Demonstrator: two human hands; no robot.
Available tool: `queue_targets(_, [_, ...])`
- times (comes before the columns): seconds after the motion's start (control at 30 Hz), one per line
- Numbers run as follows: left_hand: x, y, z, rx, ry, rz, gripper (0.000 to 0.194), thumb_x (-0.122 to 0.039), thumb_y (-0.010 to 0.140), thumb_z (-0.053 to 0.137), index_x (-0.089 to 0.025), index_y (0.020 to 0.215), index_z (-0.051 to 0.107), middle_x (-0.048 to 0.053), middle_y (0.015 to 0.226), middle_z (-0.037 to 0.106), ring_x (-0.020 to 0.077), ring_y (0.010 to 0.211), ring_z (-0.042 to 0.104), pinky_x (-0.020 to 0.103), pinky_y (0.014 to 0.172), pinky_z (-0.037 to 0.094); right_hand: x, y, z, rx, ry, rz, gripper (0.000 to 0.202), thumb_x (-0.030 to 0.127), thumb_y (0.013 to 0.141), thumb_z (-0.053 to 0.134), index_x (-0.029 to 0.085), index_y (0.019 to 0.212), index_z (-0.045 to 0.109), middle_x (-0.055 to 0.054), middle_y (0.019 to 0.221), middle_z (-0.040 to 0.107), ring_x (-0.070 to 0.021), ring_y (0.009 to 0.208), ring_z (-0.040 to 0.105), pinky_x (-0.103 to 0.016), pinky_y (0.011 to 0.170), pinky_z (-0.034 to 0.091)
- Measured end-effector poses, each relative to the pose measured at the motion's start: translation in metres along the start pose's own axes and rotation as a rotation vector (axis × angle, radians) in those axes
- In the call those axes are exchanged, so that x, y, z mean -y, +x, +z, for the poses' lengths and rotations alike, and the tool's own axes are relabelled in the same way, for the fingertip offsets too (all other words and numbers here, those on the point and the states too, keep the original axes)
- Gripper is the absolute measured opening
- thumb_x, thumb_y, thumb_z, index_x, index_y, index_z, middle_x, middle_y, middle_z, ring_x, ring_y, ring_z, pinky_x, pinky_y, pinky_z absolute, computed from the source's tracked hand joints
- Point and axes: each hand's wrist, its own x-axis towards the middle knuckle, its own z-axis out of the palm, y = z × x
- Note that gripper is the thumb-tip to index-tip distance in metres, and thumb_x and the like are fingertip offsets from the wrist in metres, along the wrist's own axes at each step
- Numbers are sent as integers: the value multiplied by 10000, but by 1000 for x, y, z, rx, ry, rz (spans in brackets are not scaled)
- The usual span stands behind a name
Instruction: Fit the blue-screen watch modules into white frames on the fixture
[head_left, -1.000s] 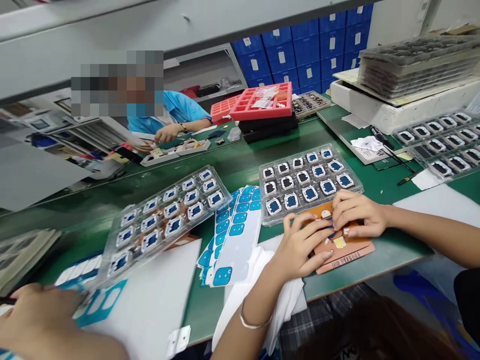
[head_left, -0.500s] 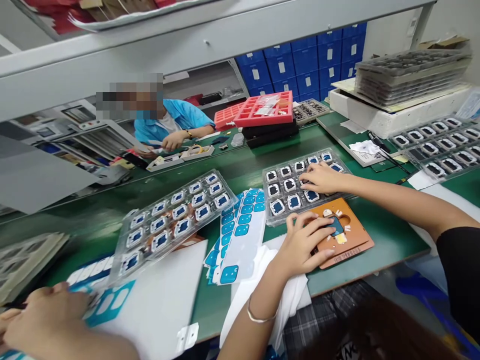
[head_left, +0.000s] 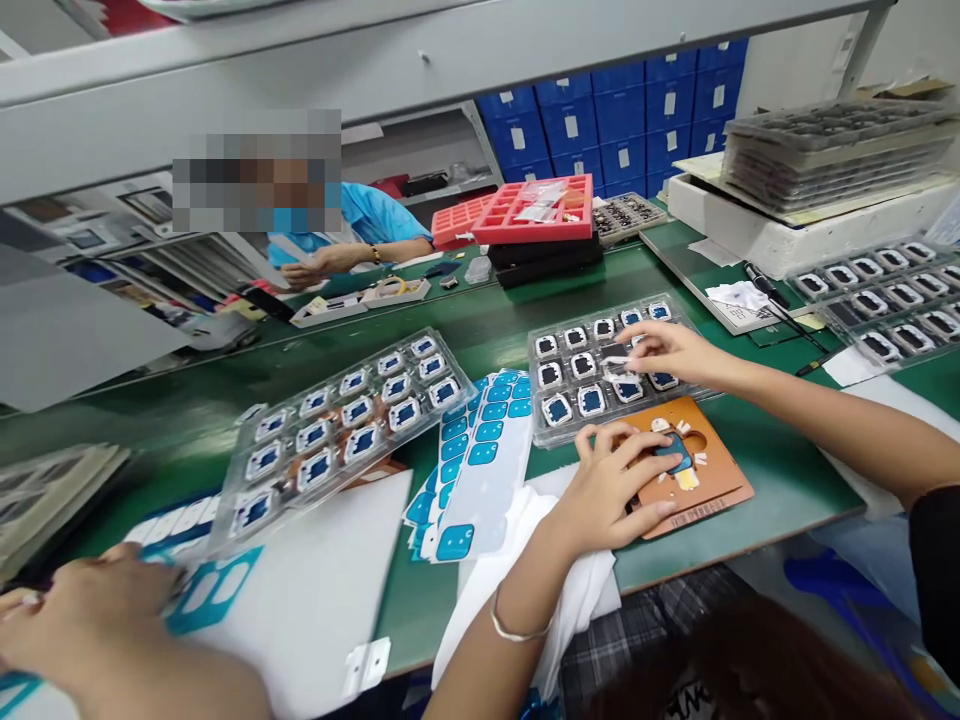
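Nearest, low in the left corner, a co-worker's hand (head_left: 97, 620) is at work. Right of centre, the left hand (head_left: 615, 485) lies with fingers spread over an orange fixture (head_left: 724, 472), resting on a blue piece (head_left: 682, 450) and pinching nothing. Just beyond, the right hand (head_left: 664, 355) is half curled at a tilted white-rimmed part (head_left: 616, 363); whether the fingertips grip it I cannot tell. It is over a clear tray (head_left: 581, 432), where near-row parts have blue centres and upper-left ones dark centres, so the work looks partway along, the dark ones perhaps left to do. Left of that, the label sheets (head_left: 487, 505) are part white, part blue, and a second clear tray (head_left: 463, 385) shows only blue-centred parts, apparently finished. Farther right, another tray (head_left: 889, 322) holds dark-centred parts. At upper centre, a red compartment tray (head_left: 532, 233) holds small plastic bags; the contents of the blue bins (head_left: 622, 120) behind are hidden.
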Motion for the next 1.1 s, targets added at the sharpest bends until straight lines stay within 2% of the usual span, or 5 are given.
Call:
queue_targets(0.27, [-1, 1, -2, -6, 7, -5, 415, -530, 944, 462, -254, 1189, 650, 78, 1290, 618, 287, 1115, 425, 445, 944, 237, 6, -75, -30, 251, 289, 271, 473, 490, 715, 815, 148, 1020, 697, -44, 826, 693, -170, 737, 671, -313, 699, 560])
queue_targets(0.5, [2, -1, -1, -44, 38, 39, 427, -536, 935, 466, -242, 1176, 660, 85, 1178, 649, 272, 1057, 447, 433, 918, 245, -6, -89, -31, 333, 59, 63, 403, 480, 795, 771, 149, 1005, 677, 3, 685, 637, -113, 595, 598, -223, 553, 490])
queue_targets(0.63, [1, 0, -2, -77, 44, 61, 428, -535, 941, 463, -226, 1163, 659, 81, 1199, 654, 272, 1066, 446, 432, 919, 246, -12, -90, -33, 204, -13, -162, 385, 442, 784, 798, 169, 1031, 684, -20, 852, 631, -87, 600, 553, -210, 536, 480])
queue_targets(0.83, [-3, 3, -1, -145, 27, 51, 368, -468, 980, 426, -224, 1105, 672, 40, 1154, 700, 259, 1058, 442, 424, 903, 239, -6, -91, -32, 186, -213, -351, 227, 413, 863, 733, 214, 972, 743, -81, 1148, 694, -215, 1022, 650, -333, 822, 527])
queue_targets(1.1, [-4, 0, 2, -205, 38, -18, 415, -354, 1026, 279, -202, 1141, 647, 61, 1150, 699, 256, 1034, 450, 429, 885, 287, -10, -91, -28, 144, -304, -491, 193, 361, 872, 735, 200, 978, 746, -83, 1179, 699, -215, 949, 591, -398, 857, 502])
